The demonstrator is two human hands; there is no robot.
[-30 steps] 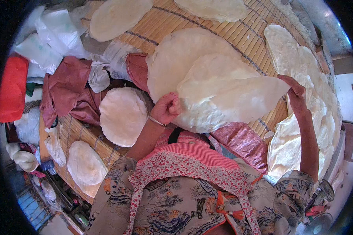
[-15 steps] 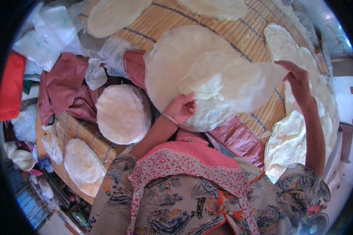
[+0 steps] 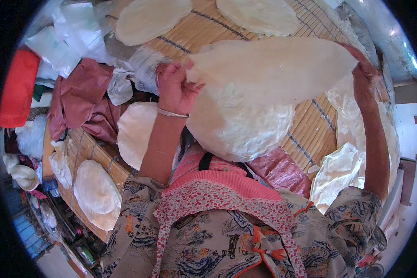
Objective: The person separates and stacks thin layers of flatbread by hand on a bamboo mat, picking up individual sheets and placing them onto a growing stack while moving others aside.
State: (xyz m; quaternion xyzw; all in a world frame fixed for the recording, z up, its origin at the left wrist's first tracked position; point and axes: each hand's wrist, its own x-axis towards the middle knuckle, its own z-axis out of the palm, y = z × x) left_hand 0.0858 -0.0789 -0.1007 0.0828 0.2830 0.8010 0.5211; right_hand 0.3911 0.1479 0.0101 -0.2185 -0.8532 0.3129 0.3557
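Both hands hold one thin pale sheet (image 3: 273, 69) up above the bamboo mat (image 3: 310, 125). The left hand (image 3: 173, 88), at 10 o'clock from the centre, pinches the sheet's left edge with closed fingers. The right hand (image 3: 368, 76), at 2 o'clock, grips the right edge; its fingers are partly hidden behind the sheet. Under the sheet a second round sheet (image 3: 241, 125) lies on the mat. A maroon cloth (image 3: 83, 102) lies at 9 o'clock.
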